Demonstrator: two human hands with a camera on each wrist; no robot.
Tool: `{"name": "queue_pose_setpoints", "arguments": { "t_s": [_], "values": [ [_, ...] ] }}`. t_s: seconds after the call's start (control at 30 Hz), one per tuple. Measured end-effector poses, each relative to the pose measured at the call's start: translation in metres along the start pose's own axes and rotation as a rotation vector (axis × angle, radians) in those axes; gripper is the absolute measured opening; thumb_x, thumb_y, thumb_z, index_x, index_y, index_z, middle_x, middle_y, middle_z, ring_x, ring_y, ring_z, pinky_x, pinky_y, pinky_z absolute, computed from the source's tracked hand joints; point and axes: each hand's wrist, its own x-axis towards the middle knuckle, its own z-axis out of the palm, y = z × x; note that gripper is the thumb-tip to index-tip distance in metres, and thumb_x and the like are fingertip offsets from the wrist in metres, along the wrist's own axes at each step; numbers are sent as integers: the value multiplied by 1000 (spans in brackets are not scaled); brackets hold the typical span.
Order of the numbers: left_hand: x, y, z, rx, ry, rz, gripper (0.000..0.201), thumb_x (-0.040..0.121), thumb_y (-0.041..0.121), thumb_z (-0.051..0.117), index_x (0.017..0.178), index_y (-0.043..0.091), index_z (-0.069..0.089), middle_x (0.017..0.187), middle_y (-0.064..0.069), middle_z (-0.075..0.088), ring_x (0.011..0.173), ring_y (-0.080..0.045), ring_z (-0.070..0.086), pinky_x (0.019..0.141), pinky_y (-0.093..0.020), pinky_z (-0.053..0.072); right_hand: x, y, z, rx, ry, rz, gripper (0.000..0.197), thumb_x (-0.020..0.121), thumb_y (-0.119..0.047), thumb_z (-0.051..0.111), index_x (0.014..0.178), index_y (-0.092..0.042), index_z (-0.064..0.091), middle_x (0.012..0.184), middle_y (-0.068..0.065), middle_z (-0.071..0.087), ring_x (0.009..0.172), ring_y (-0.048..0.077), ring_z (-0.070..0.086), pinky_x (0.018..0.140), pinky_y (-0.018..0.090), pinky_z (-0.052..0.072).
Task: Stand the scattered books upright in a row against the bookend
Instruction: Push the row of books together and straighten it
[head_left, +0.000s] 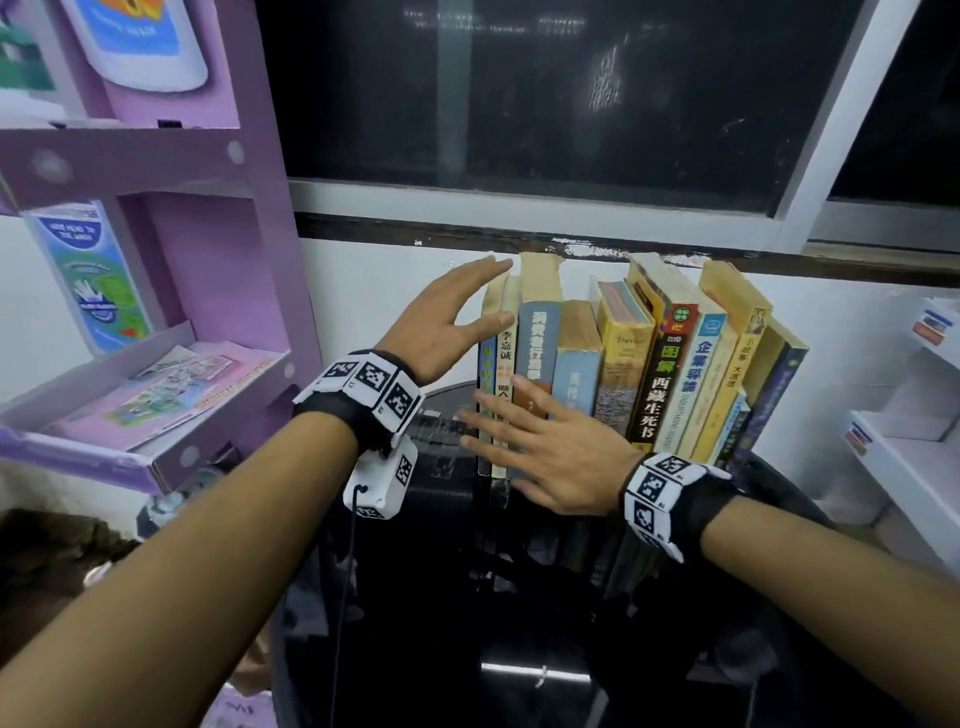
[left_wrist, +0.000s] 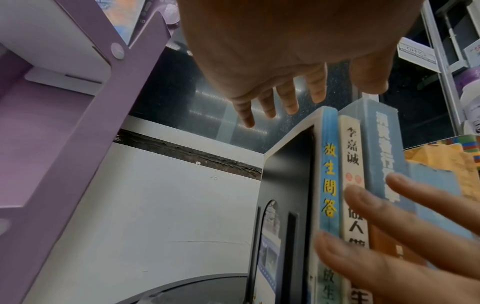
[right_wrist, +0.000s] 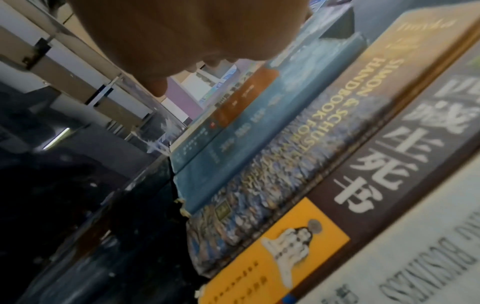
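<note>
My left hand (head_left: 441, 317) is raised, fingers straight and spread; my right hand (head_left: 550, 447) lies below it, flat, fingers splayed leftward.

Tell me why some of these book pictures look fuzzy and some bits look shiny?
Right wrist view: camera sits very close, so the brown book letters smear and tilt. Left wrist view: spines sharp, left hand looming and soft. Head view: black table mirrors a ceiling light as a bright streak; window shows hazy glare.

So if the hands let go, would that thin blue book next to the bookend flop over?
Probably not: the thin blue book stands pinned between the black bookend and its neighbour. Alone, its narrow spine looks tippy. It seems light.
</note>
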Motion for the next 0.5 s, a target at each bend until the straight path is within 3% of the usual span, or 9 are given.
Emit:
{"name": "queue_pose_setpoints", "arguments": {
  "t_s": [0.17,0.33,0.5],
  "values": [
    [14,-3,15,-55,-9,50,56,92,43,57,145,32,40,156,7,31,143,-9,24,115,-27,18,6,14,15,-35,18,-39,65,100,-49,32,155,-15,20,161,11,16,150,31,6,119,56,2],
    [19,-8,32,-125,15,61,53,91,43,57,141,30,45,153,6,36,142,-10,29,117,-34,24,11,22,32,-66,89,-39,68,101,-53,32,154,-12,23,158,9,10,150,28,6,121,52,3],
    [20,-13,37,-224,81,83,49,91,38,60,138,26,51,149,6,43,137,-5,37,112,-20,30,14,25,40,-140,94,-51,68,101,-52,27,154,-10,18,161,11,13,150,28,5,120,51,-3]
  ]
}}
